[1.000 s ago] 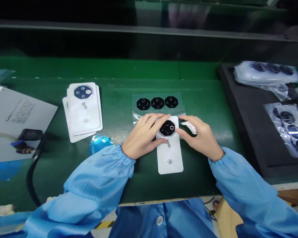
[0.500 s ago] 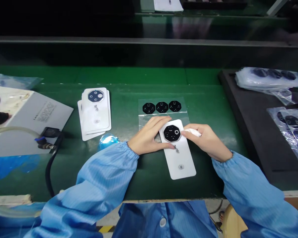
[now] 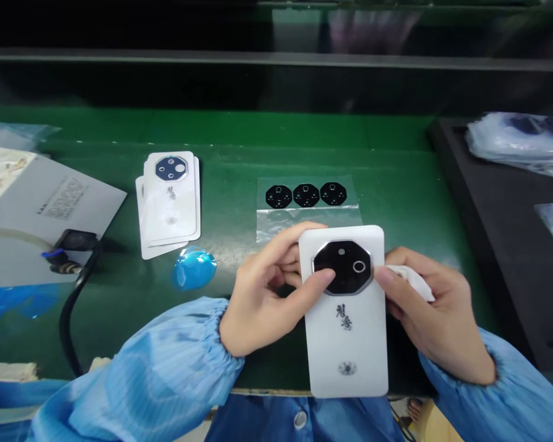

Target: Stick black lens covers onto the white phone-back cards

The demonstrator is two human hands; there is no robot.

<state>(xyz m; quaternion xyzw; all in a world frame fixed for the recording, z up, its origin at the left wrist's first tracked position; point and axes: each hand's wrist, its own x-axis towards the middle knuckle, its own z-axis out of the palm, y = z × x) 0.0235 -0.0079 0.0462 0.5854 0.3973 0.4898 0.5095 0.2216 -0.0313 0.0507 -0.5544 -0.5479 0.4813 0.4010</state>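
Observation:
My left hand (image 3: 267,291) grips a white phone back cover (image 3: 348,350) by its upper left edge, with the thumb resting on the cover's black octagonal camera lens (image 3: 342,267). The cover is raised off the bench, and its lower end nearly reaches the bench's front edge. My right hand (image 3: 437,310) pinches a white cloth (image 3: 411,281) and sits against the cover's right edge, its thumb tip at the lens rim. Part of the cover's back is hidden by my fingers.
A stack of white phone covers (image 3: 169,199) lies left of my hands, beside a round blue film disc (image 3: 194,268). A plastic sheet (image 3: 306,212) holds three black octagonal lenses. Further left are a grey card (image 3: 59,205) and a black cable (image 3: 69,319). A black foam tray (image 3: 498,227) stands at right.
The cover has risen from the bench towards my view and looks larger. Both hands now hold it closer, and the cloth has moved against its right edge.

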